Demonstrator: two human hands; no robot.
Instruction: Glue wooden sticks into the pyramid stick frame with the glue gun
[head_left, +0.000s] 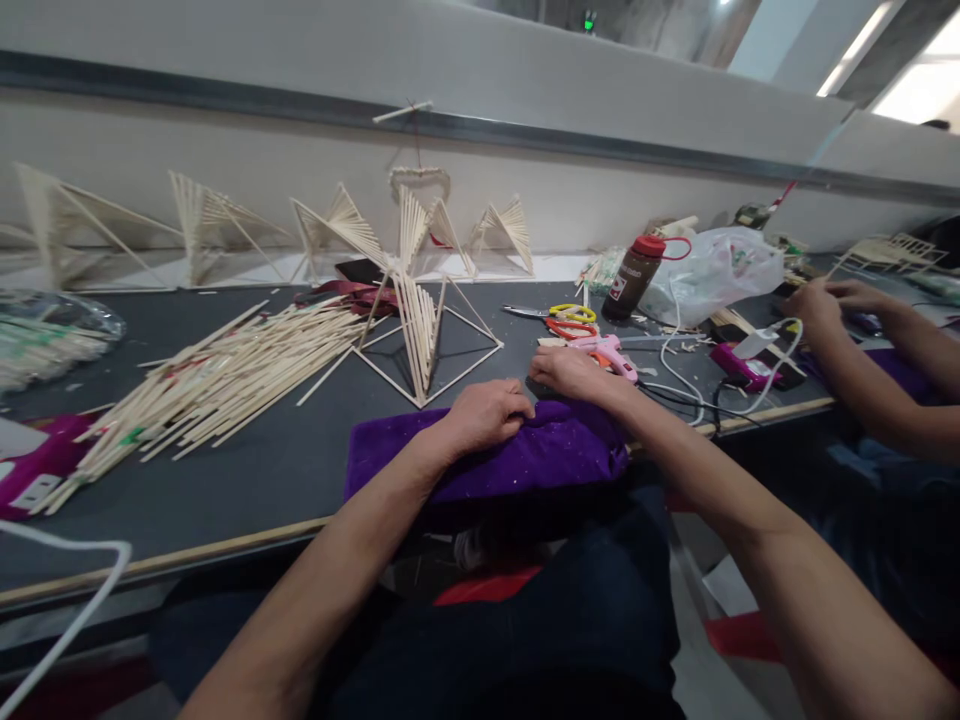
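A purple cloth (487,465) lies folded over the front edge of the dark table (247,490). My left hand (491,412) is closed on the cloth's upper edge, fingers curled. My right hand (566,372) rests at the cloth's upper right, its fingers bent and partly hidden; whether it pinches the cloth is unclear. Just beyond my hands stands a stick frame (421,345) of thin pale sticks. A pink glue gun (606,355) lies right behind my right hand, beside orange-handled scissors (570,328) and yellow-handled scissors (574,312).
Loose sticks (247,375) are piled at left, near a magenta power strip (52,465). Several stick models line the wall. A brown bottle (636,278), a plastic bag (712,275) and white cables stand or lie at right. Another person's hands (821,305) work at far right.
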